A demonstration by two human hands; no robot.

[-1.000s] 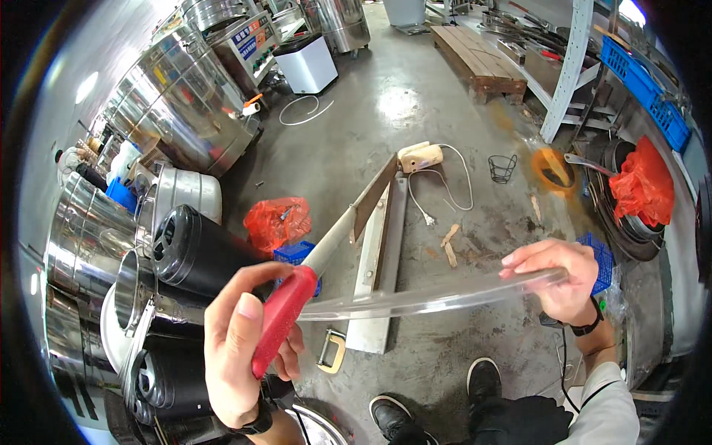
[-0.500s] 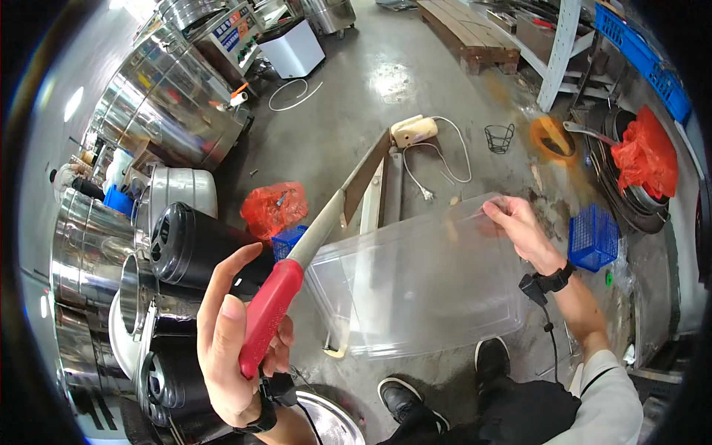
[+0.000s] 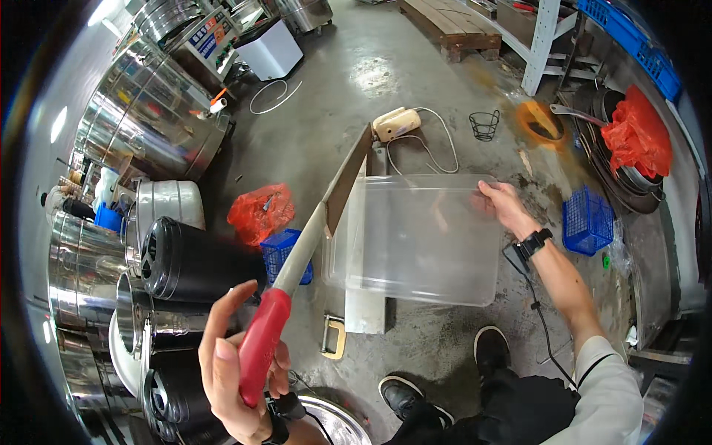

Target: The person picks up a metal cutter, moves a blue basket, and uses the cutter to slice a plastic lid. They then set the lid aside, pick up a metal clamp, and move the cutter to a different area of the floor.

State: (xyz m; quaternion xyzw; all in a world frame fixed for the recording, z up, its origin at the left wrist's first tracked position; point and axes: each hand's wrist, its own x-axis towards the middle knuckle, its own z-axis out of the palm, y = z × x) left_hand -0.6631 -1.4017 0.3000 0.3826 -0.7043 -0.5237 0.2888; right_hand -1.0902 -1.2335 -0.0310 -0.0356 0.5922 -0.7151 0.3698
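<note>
One clear plastic bin (image 3: pixel 419 237), boxy and smooth, is pinched at its rim by the right hand (image 3: pixel 503 205), while beside it the left hand (image 3: pixel 236 363) wraps one red-handled saw (image 3: pixel 297 274).

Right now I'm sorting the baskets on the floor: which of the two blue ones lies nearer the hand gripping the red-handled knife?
The blue basket beside the red bag, just past the left hand; the other blue basket sits far right.

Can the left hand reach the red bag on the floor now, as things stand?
Probably not at once. The left hand is closed around the red handle of a saw, so it is not free, and the red bag lies on the floor well below it, though nothing stands between them.
</note>
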